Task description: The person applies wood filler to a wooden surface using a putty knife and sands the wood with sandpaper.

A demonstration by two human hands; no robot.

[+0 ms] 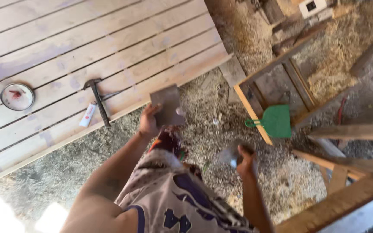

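Observation:
My left hand point(148, 122) grips a flat square brown sheet point(166, 105), like sandpaper, held up over the sawdust floor near the edge of a big wooden plank panel point(109, 47). My right hand point(247, 162) is closed on a small blurred grey tool or scraper point(229, 156), lower and to the right. Both hands are in the air above the floor, apart from each other.
On the panel lie a hammer point(98, 100), a small white tube point(88, 114) and a round tin lid point(17, 96). A green dustpan point(275, 121) rests on a wooden frame point(255, 114) at right. Sawdust covers the floor; timber beams point(350, 131) stand at lower right.

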